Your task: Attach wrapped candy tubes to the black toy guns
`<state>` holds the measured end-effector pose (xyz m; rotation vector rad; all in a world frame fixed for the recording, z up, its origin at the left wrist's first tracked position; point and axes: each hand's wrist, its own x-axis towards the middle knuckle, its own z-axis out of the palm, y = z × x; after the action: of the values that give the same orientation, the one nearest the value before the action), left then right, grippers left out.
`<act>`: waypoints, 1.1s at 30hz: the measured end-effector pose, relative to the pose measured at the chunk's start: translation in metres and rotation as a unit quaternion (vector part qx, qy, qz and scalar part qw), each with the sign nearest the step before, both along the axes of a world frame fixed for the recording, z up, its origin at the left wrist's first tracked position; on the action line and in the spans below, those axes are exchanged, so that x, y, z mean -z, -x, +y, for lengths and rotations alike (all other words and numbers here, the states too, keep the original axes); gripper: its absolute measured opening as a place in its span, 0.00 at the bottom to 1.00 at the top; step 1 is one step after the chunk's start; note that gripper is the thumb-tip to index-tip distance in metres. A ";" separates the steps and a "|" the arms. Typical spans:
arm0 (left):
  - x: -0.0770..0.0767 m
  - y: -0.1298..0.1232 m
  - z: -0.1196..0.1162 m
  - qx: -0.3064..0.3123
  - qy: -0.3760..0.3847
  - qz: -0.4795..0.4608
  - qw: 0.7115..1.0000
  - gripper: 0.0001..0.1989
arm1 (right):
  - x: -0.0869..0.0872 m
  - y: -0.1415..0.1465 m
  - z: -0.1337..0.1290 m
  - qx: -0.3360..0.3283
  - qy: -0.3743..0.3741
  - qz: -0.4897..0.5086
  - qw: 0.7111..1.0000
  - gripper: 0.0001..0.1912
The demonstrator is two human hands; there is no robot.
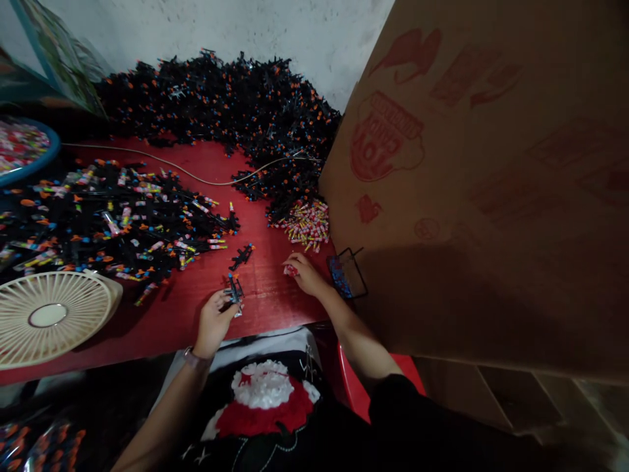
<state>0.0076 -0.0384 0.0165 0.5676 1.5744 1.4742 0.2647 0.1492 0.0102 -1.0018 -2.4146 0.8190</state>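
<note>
Between the fingers of my left hand [215, 318] is a small black toy gun [234, 288] with orange and blue tips, above the near edge of the red table [275, 305]. My right hand [307, 274] pinches a small red-and-white wrapped candy tube [291, 269] over the tabletop. Just beyond the left hand, another toy gun [241, 257] lies alone. A small heap of candy tubes [309, 226] with yellow ends sits past my right hand, against the cardboard box.
A large pile of black toy guns [221, 98] lines the wall. On the left lie guns with candy tubes [108, 216], a cream fan [49, 318] and a blue basin [54, 147]. A tall cardboard box [442, 196] bounds the right. A cable [196, 178] crosses the table.
</note>
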 end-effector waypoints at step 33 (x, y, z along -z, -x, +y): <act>-0.045 -0.025 -0.016 0.018 0.023 -0.211 0.977 0.38 | -0.028 0.005 -0.039 0.095 -0.011 -0.058 0.994 0.03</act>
<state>0.0325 -0.0546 0.0610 0.2331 1.2534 1.4166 0.2597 0.1106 0.0383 -1.2799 -2.3697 0.6848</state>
